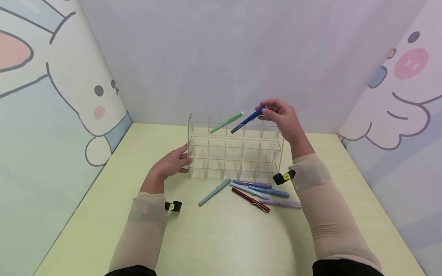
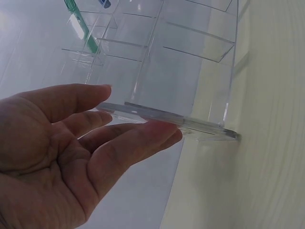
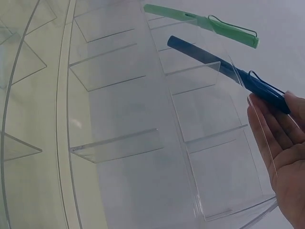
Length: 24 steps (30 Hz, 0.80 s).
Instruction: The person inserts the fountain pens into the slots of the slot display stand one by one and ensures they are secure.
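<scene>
A clear acrylic rack (image 1: 236, 145) with three stepped rows of compartments stands on the table. My right hand (image 1: 281, 117) pinches a dark blue pen (image 1: 248, 120) near its upper end between thumb and fingers. The blue pen slants over the back row, its free end low and to the left. Beside it a light green pen (image 1: 226, 123) leans in a back-row compartment, tilted the same way. Against the rack's left side panel rest the extended fingers of my left hand (image 1: 171, 163); in the left wrist view the fingertips (image 2: 159, 129) touch that panel.
In front of the rack lie several pens: a grey-green pen (image 1: 215, 192) apart at the left, and a loose group with a dark red pen (image 1: 250, 199), a blue pen (image 1: 269, 191) and a lilac pen (image 1: 280, 203). A pale wall (image 1: 221, 57) rises behind the table.
</scene>
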{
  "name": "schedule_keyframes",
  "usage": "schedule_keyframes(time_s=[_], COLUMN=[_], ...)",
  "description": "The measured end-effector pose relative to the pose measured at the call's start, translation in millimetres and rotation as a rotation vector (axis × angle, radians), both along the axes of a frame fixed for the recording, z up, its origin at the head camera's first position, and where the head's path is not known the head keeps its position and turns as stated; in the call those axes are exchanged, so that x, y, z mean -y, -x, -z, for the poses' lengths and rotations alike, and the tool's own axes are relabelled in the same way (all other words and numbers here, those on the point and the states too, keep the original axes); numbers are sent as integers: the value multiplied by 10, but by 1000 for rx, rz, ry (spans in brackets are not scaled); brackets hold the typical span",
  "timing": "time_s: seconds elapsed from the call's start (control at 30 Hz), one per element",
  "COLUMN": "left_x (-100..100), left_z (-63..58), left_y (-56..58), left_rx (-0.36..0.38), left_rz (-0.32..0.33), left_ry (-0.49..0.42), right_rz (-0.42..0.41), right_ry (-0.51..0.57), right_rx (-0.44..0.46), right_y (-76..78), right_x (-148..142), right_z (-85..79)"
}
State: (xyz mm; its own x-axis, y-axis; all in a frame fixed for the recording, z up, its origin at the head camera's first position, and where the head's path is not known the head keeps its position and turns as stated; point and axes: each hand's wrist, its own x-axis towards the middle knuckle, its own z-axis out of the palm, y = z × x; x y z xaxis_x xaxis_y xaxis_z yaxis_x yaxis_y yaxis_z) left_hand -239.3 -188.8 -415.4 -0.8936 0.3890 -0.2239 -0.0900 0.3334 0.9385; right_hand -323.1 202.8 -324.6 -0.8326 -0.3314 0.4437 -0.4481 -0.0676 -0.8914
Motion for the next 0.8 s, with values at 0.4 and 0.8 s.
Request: schedule_keyframes(time_s=[0.4, 0.8], left_x=[-16, -6], left_z=[-32, -36], left_y=[26, 28], left_rx=[-10, -11], left_rz=[-1, 4], left_ry=[-5, -8], right_rz=[54, 91], right_ry=[-213, -339], right_rx=[-15, -17], right_y=[-15, -132], right_x=[-12, 39], right_z=[-64, -177])
